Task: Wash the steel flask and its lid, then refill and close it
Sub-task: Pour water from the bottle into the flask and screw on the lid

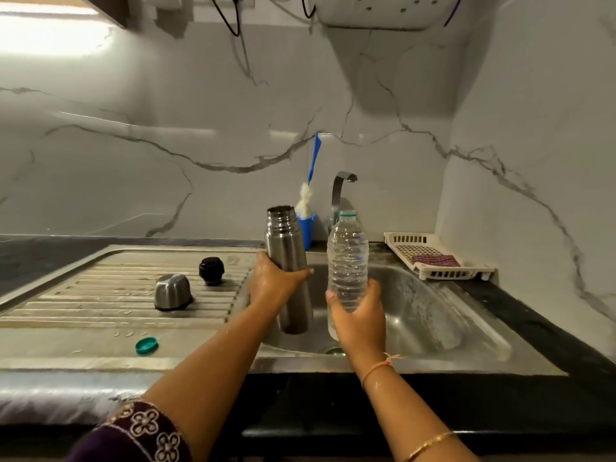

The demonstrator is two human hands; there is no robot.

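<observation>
Over sink (433, 311): fingers (305, 271) around flask (286, 248), bottle (346, 255).

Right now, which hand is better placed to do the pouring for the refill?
The right hand: it grips the uncapped water bottle beside the open flask, which the left hand holds mouth-up.

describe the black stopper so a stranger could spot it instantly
Find the ribbed draining board left of the sink basin. Two caps stand on its ribs; the stopper is the small black one behind, not the shiny steel cap.

flask (288, 261) left of bottle (347, 261), above sink (433, 315)
</observation>
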